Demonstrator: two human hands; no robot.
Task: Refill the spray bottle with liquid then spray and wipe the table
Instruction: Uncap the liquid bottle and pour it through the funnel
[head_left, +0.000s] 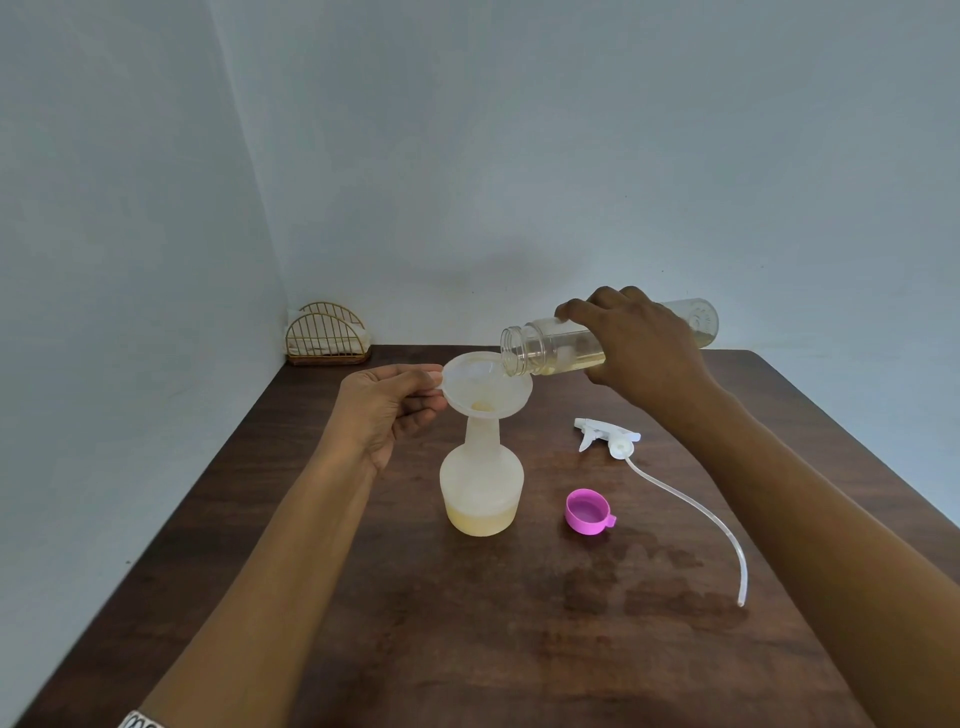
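My left grip (387, 410) pinches the rim of the funnel (483, 387) seated in the spray bottle (482, 493), which stands on the surface (467, 623); my right grip (639, 343) clamps the clear bottle (550, 348), tipped over the funnel

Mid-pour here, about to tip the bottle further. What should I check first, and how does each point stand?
1. Funnel seated upright in the spray bottle neck: ok.
2. Left hand pinches the funnel rim to steady it: ok.
3. Right hand grip wraps the clear bottle: ok.
4. Clear bottle's mouth over the funnel bowl: ok.
5. Room in the spray bottle: ok, liquid fills only the bottom.
6. Table dry: not ok, it seems; darker damp-looking patches lie near the front.
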